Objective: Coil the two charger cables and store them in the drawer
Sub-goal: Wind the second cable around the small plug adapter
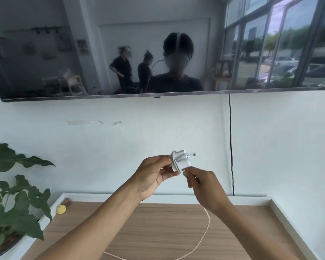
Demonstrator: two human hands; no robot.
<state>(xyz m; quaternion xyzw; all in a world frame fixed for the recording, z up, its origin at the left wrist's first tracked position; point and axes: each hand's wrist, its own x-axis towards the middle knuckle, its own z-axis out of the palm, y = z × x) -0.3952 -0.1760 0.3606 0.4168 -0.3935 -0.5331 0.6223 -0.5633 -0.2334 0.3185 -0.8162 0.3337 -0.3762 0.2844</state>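
My left hand (154, 175) holds a white charger plug (181, 160) up in front of the wall, its metal prongs pointing right. White cable is wound in a few turns around the plug's body. My right hand (204, 186) pinches the white cable just below the plug. A second, cream-coloured cable (206, 228) lies loose on the wooden tabletop (158, 231), curving from behind my right wrist down to the bottom edge of view. No drawer is in view.
A leafy potted plant (13, 203) stands at the left edge. A small yellow object (61, 209) lies at the table's back left corner. A large dark screen (158, 45) hangs on the wall above, with a black cord (231, 147) running down at right.
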